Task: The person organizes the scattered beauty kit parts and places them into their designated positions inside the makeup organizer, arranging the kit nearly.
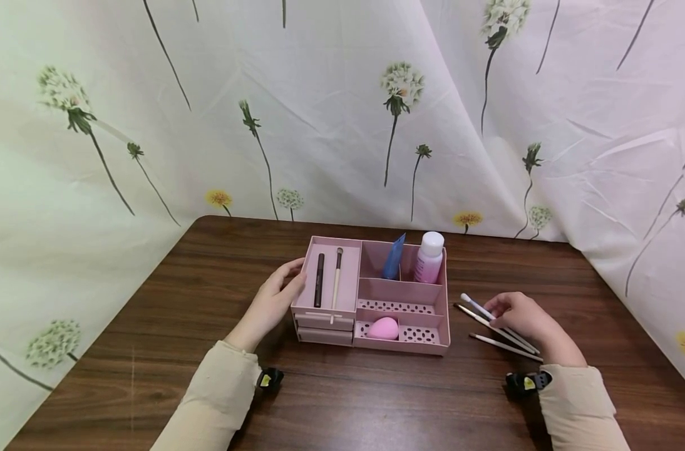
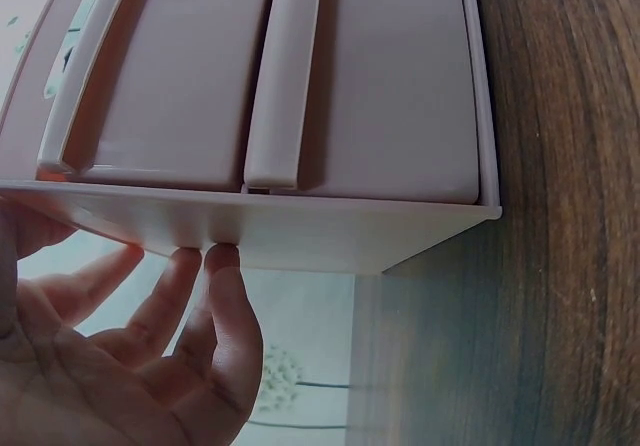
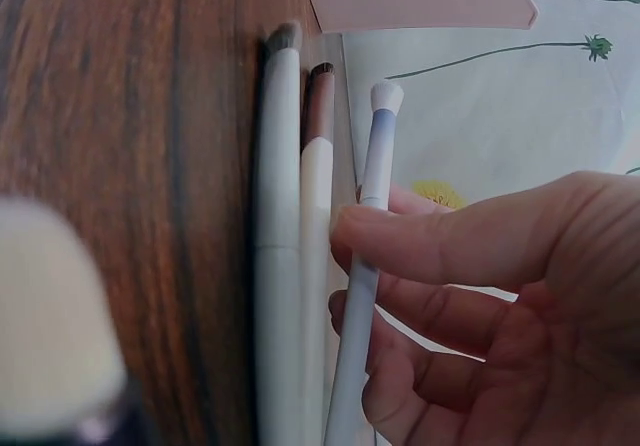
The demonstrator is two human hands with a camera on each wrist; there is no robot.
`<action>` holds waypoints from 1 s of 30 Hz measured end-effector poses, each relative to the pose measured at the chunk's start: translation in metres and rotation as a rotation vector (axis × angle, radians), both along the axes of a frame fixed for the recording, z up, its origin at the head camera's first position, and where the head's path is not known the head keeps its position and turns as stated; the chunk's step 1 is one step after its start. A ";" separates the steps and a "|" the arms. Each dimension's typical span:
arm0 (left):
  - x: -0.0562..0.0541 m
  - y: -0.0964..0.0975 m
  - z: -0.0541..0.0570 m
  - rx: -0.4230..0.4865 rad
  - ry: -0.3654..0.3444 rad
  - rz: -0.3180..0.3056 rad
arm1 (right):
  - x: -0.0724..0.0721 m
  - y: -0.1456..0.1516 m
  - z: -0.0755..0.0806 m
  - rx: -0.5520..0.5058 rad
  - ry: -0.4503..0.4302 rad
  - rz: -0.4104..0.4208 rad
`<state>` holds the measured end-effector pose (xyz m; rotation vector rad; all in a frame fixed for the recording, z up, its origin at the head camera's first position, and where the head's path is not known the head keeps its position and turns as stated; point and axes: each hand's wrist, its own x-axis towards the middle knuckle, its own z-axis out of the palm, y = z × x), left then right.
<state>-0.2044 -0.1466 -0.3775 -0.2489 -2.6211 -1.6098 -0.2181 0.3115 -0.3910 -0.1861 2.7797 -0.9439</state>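
My right hand pinches a makeup brush with a white tip and pale blue band between thumb and fingers. Beside it on the table lie a cream-handled brush with a brown band and a thicker pale brush. A pink makeup organizer stands at the middle of the table. Against its left outer wall rest the fingertips of my left hand, seen up close below the drawers in the left wrist view.
On the organizer's top lie a black pen-like stick and a brush. Its compartments hold a blue tube, a white-capped bottle and a pink sponge. A flowered cloth hangs behind the wooden table.
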 end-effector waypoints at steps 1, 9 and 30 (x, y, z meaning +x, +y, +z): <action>0.000 0.000 0.000 -0.001 0.001 0.000 | 0.000 0.000 0.000 -0.002 0.001 0.002; 0.000 0.000 0.000 -0.003 0.004 -0.002 | 0.000 -0.001 -0.001 0.001 0.028 -0.010; -0.001 0.000 -0.001 -0.003 0.015 -0.006 | 0.013 -0.028 0.035 -0.130 0.342 -0.136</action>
